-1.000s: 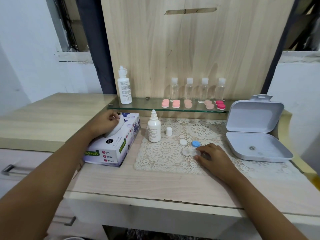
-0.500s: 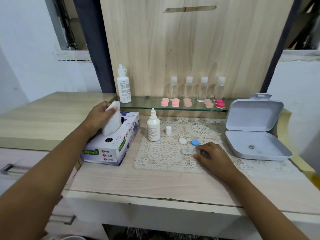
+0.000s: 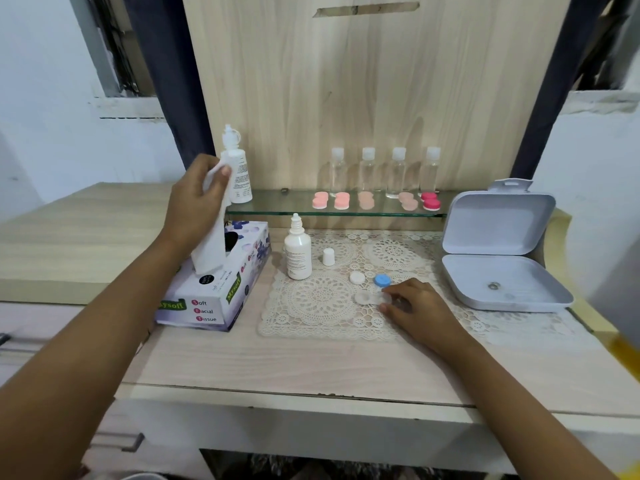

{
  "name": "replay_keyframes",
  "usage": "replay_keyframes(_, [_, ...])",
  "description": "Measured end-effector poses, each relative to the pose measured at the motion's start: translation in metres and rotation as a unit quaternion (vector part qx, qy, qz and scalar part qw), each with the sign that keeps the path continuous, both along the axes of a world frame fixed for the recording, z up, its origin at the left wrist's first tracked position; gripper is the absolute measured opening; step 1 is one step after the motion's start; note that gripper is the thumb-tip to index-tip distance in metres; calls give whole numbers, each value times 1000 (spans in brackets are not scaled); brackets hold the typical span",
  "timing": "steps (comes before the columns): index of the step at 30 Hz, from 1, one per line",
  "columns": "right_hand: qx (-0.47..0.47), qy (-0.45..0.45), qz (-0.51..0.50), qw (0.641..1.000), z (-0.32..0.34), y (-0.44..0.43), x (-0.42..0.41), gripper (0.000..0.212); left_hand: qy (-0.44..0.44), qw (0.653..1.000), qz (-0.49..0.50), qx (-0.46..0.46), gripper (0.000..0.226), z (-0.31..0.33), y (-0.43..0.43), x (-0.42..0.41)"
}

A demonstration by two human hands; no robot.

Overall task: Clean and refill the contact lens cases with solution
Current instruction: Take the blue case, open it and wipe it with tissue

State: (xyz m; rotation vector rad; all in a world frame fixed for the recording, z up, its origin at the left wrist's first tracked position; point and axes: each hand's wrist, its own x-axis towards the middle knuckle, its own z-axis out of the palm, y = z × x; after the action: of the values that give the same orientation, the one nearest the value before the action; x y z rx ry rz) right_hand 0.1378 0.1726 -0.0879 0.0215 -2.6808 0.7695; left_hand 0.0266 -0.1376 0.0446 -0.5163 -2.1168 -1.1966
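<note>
— On the tabletop point(image 3: 311, 365), what is being held?
— The lens case point(image 3: 365, 297) is being pinched on the mat point(image 3: 311, 306) by the right hand point(image 3: 420, 311); a tissue point(image 3: 209, 251) is being gripped by the left hand point(image 3: 194, 206).

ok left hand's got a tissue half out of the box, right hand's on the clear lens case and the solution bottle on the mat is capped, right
No: the head view shows the solution bottle on the mat uncapped, its cap standing beside it. The rest holds: left hand gripping a tissue half out of the tissue box, right hand on the clear lens case.
</note>
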Motion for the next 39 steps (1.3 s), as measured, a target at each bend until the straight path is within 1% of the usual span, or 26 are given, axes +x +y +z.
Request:
replay_keyframes(2, [-3, 1, 0, 1000, 0, 0, 0, 28, -1, 1000, -10, -2, 20, 3, 7, 3])
replay_keyframes(4, [-1, 2, -1, 1000, 0, 0, 1, 28, -31, 999, -35, -16, 22, 4, 14, 7])
replay_keyframes(6, [0, 3, -1, 1000, 1, -1, 1, 28, -83, 992, -79, -51, 27, 3, 24, 14])
replay_keyframes(8, [0, 4, -1, 1000, 1, -1, 1, 29, -134, 980, -106, -102, 25, 0, 36, 28])
replay_keyframes(9, [-1, 3, -1, 1000, 1, -1, 1, 29, -145, 975, -114, -127, 22, -4, 45, 35])
replay_keyframes(12, [-3, 5, -2, 1000, 1, -2, 2, 29, -143, 966, -150, -157, 15, -22, 70, 51])
replay_keyframes(16, [-1, 4, -2, 1000, 1, -2, 2, 29, -183, 944, -189, -200, 16, -50, 96, 58])
replay_keyframes(20, [-2, 3, -3, 1000, 2, -2, 2, 30, -190, 932, -209, -227, 18, -72, 115, 52])
replay_keyframes(22, [-4, 4, -4, 1000, 2, -3, 3, 31, -198, 929, -218, -223, 13, -80, 122, 47])
replay_keyframes(25, [-4, -2, -5, 1000, 3, -3, 3, 31, -218, 926, -239, -193, 13, -89, 130, 43])
replay_keyframes(30, [-8, -5, -9, 1000, 3, -4, 3, 31, -217, 934, -211, -187, 25, -101, 138, 39])
replay_keyframes(33, [-4, -5, -8, 1000, 3, -4, 3, 31, -239, 937, -210, -143, 31, -104, 139, 38])
replay_keyframes(37, [-4, -8, -6, 1000, 3, -4, 3, 30, -266, 933, -228, -86, 29, -104, 138, 39])
replay_keyframes(39, [-3, -7, -6, 1000, 3, -3, 3, 31, -266, 932, -234, -79, 27, -106, 137, 38])
